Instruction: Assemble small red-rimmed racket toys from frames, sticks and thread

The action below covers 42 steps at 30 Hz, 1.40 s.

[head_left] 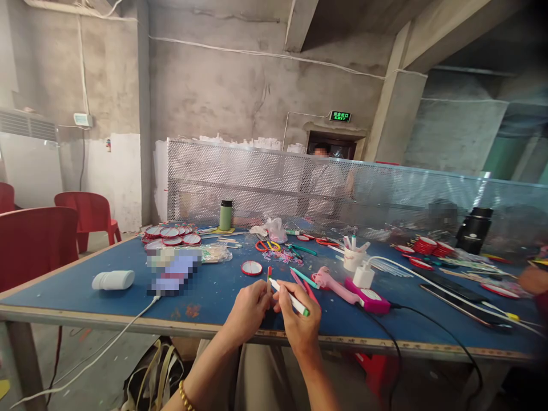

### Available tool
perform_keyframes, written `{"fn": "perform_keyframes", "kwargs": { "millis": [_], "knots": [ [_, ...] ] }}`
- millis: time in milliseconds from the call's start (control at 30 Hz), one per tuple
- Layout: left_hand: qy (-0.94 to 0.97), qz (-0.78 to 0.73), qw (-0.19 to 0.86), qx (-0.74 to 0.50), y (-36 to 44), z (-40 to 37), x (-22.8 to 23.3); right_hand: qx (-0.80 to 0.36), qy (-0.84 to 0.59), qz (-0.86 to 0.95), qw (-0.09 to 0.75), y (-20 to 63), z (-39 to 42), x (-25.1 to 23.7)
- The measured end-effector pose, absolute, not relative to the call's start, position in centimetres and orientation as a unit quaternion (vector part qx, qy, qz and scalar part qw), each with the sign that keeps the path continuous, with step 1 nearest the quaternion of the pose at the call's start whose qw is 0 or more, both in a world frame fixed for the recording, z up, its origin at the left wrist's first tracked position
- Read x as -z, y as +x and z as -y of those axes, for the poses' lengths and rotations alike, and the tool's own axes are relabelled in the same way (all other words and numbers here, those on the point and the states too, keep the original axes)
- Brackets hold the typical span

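Near the table's front edge my left hand (249, 306) is closed around a thin flat wooden stick (269, 281), held upright with a red patch at its top. My right hand (300, 319) grips a white marker pen (291, 295) with a green end. The pen's tip meets the stick, or comes very close to it, just below the red patch. Just beyond my hands lies a round white disc with a red rim (252, 268). Right of my right hand are a pink glue gun (336, 285) and pink and teal pens or tools.
A white bottle (113, 280) and a phone (177, 273) with a cable lie left. Several red-rimmed discs (171, 234) are piled behind. A cup of pens (355, 257), a magenta power block (370, 298) and cords sit right. A perforated metal screen (257, 185) borders the far side.
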<state>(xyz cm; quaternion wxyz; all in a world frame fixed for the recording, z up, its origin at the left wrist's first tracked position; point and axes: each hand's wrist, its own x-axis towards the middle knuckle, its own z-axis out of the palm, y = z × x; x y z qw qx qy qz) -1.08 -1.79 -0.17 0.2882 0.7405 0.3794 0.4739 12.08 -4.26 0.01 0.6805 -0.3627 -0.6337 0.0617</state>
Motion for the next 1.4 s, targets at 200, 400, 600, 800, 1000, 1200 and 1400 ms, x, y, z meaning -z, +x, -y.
{"fn": "perform_keyframes", "kwargs": {
  "millis": [200,400,600,800,1000,1200,1400],
  "knots": [
    [0.741,-0.378,0.29,-0.474,-1.0,1.72,0.01,-0.05,-0.37,0.633,0.678,12.1,4.2,0.09],
    [0.72,-0.368,0.346,-0.477,-1.08,1.74,-0.21,-0.051,-0.369,0.605,0.704,12.02,4.43,0.01],
    [0.712,-0.376,0.352,-0.477,-1.06,1.86,-0.53,-0.06,-0.359,0.625,0.691,12.05,4.45,-0.14],
    [0.719,-0.384,0.332,-0.475,-0.97,1.59,-0.19,-0.048,-0.354,0.644,0.677,12.25,4.28,0.0],
    [0.729,-0.384,0.315,-0.47,-1.02,1.45,0.07,-0.047,-0.354,0.655,0.666,12.29,4.37,0.03],
    [0.73,-0.381,0.315,-0.472,-1.04,1.58,0.3,-0.036,-0.361,0.654,0.664,12.3,4.3,-0.02],
    [0.731,-0.38,0.315,-0.472,-1.08,1.56,0.17,-0.033,-0.362,0.656,0.661,12.34,4.13,0.25]
  ]
}}
